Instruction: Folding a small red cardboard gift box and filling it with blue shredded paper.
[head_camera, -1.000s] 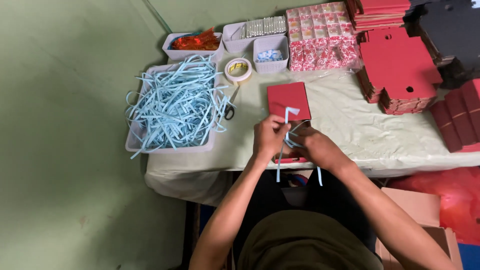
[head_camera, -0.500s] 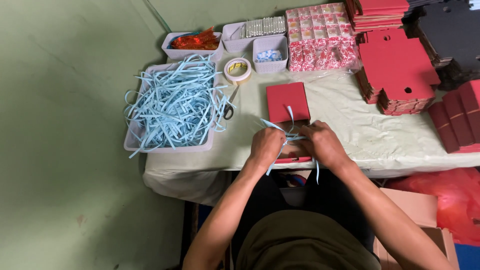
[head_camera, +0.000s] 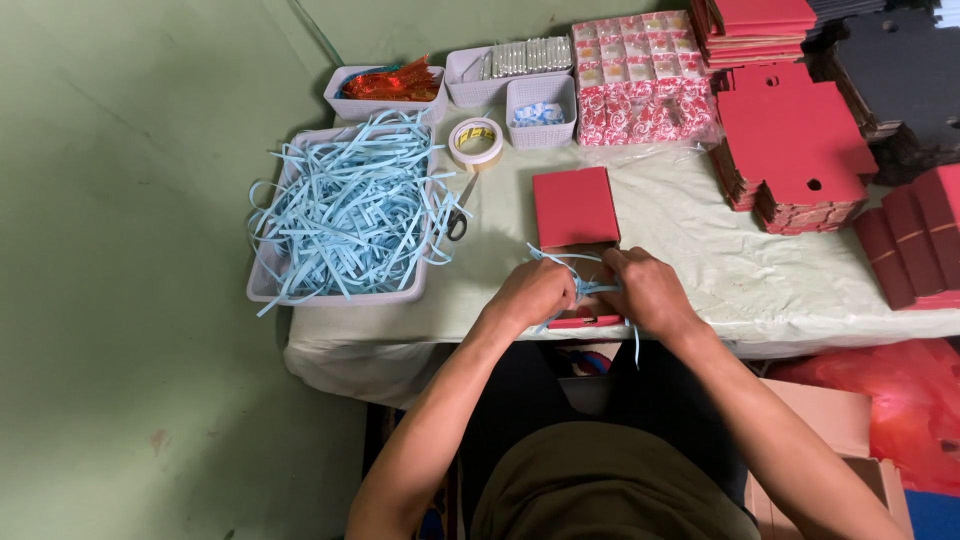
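My left hand (head_camera: 535, 293) and my right hand (head_camera: 648, 290) are close together at the table's near edge, both pinching a bunch of light blue paper strips (head_camera: 580, 280). The strips poke out between the hands and one hangs down past the edge. They are pressed onto a small red box (head_camera: 585, 320) that lies partly hidden under my fingers. Just beyond it lies a red box lid (head_camera: 574, 206), flat on the tablecloth.
A grey tray (head_camera: 330, 296) heaped with blue paper strips sits at left, scissors (head_camera: 457, 222) and a tape roll (head_camera: 476, 142) beside it. Small baskets (head_camera: 541, 112), patterned red packets (head_camera: 640, 85) and stacks of flat red cardboard (head_camera: 795, 140) line the back and right.
My hands dropped from holding the strips up to pressing them low over the red box at the table edge, and moved closer together.
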